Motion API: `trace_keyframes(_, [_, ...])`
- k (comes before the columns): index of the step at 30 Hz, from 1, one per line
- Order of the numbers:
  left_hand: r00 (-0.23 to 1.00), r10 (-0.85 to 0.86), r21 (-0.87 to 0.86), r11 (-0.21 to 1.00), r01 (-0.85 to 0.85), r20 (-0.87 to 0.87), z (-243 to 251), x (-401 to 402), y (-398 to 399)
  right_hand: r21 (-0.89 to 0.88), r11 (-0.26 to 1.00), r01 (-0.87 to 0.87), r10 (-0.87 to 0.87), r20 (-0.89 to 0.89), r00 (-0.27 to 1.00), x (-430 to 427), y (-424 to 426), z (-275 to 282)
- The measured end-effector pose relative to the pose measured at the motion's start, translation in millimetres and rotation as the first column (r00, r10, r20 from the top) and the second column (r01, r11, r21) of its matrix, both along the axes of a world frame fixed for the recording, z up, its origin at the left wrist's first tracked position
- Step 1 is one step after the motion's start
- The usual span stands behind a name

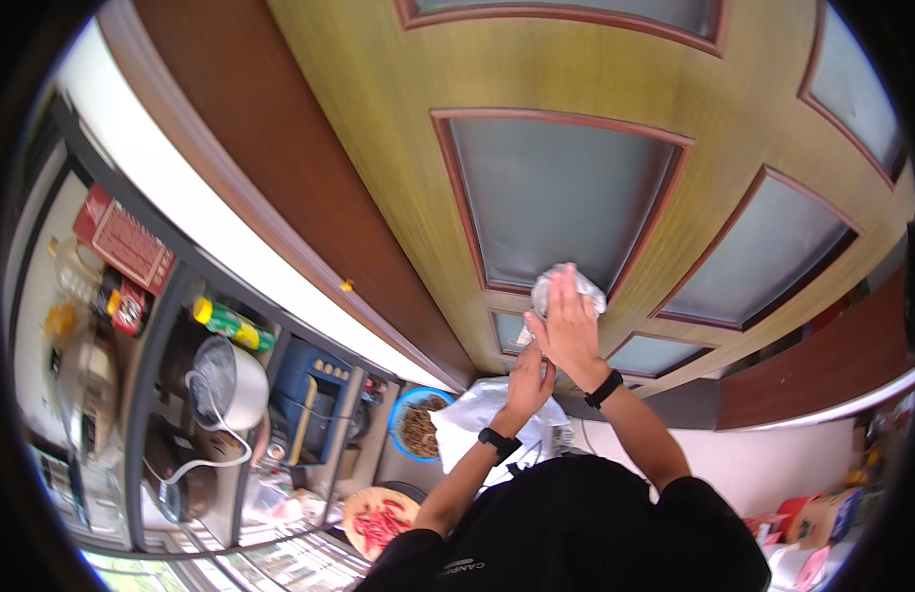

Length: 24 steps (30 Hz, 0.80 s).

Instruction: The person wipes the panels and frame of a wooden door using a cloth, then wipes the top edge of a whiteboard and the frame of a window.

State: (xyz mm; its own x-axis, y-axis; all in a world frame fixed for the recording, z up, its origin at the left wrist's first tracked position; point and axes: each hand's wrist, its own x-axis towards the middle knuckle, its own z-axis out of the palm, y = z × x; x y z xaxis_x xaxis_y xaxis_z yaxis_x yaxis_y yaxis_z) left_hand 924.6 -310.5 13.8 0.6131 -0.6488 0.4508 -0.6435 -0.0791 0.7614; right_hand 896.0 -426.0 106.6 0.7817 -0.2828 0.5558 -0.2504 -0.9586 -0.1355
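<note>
My right hand (pixel 568 325) lies flat, fingers stretched, on a crumpled light cloth (pixel 540 292), pressing it against the lower edge of a frosted glass panel (pixel 561 192). The panel sits in a reddish-brown frame within a yellowish wooden door (pixel 398 185). Just below and left of it, my left hand (pixel 528 388) is raised near a smaller glass panel (pixel 508 329); a bit of pale material shows at its fingertips, and whether it grips this is not clear. Both wrists wear black bands.
Left stands a shelf rack (pixel 158 355) with a white pot (pixel 239 385), a green bottle (pixel 239 328) and a blue oven (pixel 320 392). Below are a blue basket (pixel 393 425) of dried brown food, a white plastic bag (pixel 465 425) and a round tray (pixel 354 510) of red peppers. Boxes (pixel 820 518) stand lower right.
</note>
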Motion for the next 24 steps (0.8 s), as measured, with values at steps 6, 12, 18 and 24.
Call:
trace_keyframes(6, [0.983,-0.112,-0.040,0.993,0.107,-0.144,13.2,-27.0,-15.0,0.239,0.969,-0.069,0.009,0.243,0.970,-21.1,-5.5,18.4])
trace_keyframes(12, [0.986,-0.030,-0.318,0.948,-0.025,-0.166,80.0,-13.7,-25.8,0.069,0.984,-0.161,0.129,0.338,0.932,10.0,-23.9,60.6])
trace_keyframes(18, [0.973,0.102,-0.322,0.932,-0.166,-0.208,44.1,-6.7,-33.4,-0.054,0.932,-0.359,0.358,-0.025,0.933,40.9,-2.3,48.6])
trace_keyframes(24, [0.910,0.080,-0.288,0.934,-0.211,-0.408,18.2,-23.6,-34.9,0.005,0.853,-0.521,0.521,-0.008,0.853,51.0,1.1,16.6])
